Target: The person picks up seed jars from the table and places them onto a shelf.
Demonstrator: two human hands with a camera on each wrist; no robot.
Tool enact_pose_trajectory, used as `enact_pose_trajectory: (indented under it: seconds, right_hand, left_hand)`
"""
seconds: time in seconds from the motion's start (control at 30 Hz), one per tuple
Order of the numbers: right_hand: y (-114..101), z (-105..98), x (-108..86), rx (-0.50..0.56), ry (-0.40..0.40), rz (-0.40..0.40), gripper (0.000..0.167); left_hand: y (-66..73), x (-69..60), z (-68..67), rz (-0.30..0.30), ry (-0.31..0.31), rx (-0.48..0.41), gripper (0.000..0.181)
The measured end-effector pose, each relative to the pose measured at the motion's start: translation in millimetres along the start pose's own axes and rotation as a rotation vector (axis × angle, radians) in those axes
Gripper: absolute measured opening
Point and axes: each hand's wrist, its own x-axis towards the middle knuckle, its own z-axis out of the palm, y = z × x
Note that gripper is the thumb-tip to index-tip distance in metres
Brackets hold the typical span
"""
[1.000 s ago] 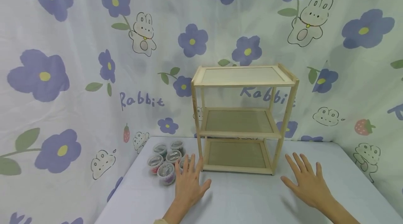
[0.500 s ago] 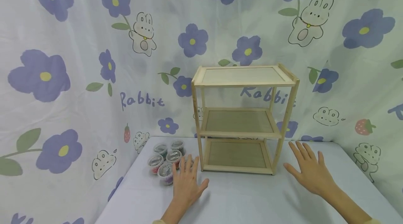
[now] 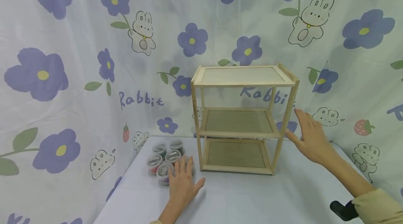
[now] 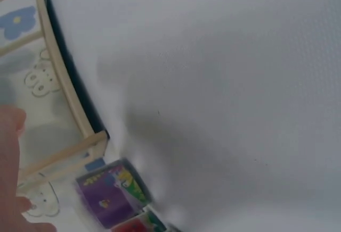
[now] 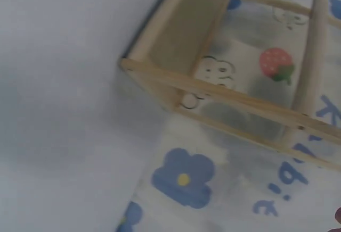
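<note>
My left hand (image 3: 182, 187) hovers with spread fingers at the near side of a group of small round clear-lidded tubs (image 3: 154, 161). Its fingertips overlap the nearest tubs; contact cannot be told. The left wrist view shows a purple tub (image 4: 109, 200) and a red one (image 4: 133, 225) near the fingers (image 4: 8, 163). A three-tier wooden shelf rack (image 3: 236, 134) stands right of the tubs. Raised beside its right front post, my right hand (image 3: 310, 140) has straight fingers, the thumb close to the post. Only a fingertip (image 5: 338, 216) enters the right wrist view, beyond the rack (image 5: 229, 91).
A white cloth covers the table (image 3: 239, 199). Behind and to the left hangs a curtain (image 3: 94, 42) printed with flowers and rabbits. A black object (image 3: 344, 210) sits by the right sleeve (image 3: 377, 204).
My right hand has risen and moved forward alongside the rack's right post. The left hand has drifted slightly left, over the nearest tubs. Rack and tubs stay put.
</note>
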Motion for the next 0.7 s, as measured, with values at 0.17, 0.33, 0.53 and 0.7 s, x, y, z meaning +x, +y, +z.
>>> enact_pose_trajectory:
  seconds: [0.17,0.33,0.53,0.7]
  right_hand:
    - [-10.4,-25.7,31.1,0.138,0.022,0.048,0.079]
    - [-21.5,-46.0,57.6,0.370,0.039,0.134,0.077]
    - [-32.4,-66.0,81.6,0.582,0.035,0.210,0.074]
    - [-39.3,-73.6,95.8,0.685,0.009,0.282,0.077]
  left_hand:
    - [-4.1,-0.2,1.6,-0.034,0.020,-0.045,0.092]
    - [-12.8,-2.9,2.2,-0.072,0.032,-0.055,0.093]
    - [-31.6,-5.2,2.0,-0.142,0.042,-0.089,0.098]
    - [-48.2,-7.2,-1.6,-0.200,0.040,-0.129,0.100]
